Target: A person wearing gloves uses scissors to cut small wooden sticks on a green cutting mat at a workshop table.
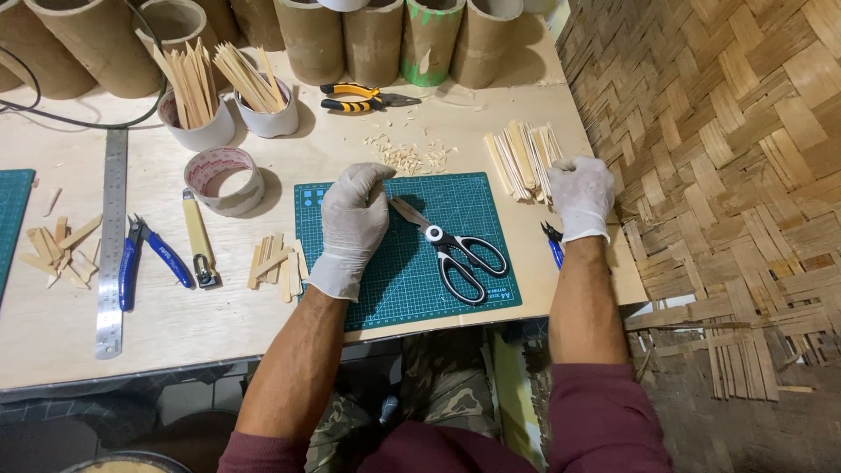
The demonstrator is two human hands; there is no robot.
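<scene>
Bamboo strips (pixel 524 162) lie in a pile just under the curled fingers of the right hand (pixel 582 197), which seems to pick one, while the left hand (pixel 352 219) rests loosely closed and empty beside the scissors (pixel 451 250), so a cut seems to need a firm pinch first.

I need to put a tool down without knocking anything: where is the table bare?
Bare wood lies below the steel ruler and blue cutters, along the near edge left of the green mat. The mat's top right corner is also free. It is crowded around the cups of sticks, tape roll and stick bundle.
</scene>
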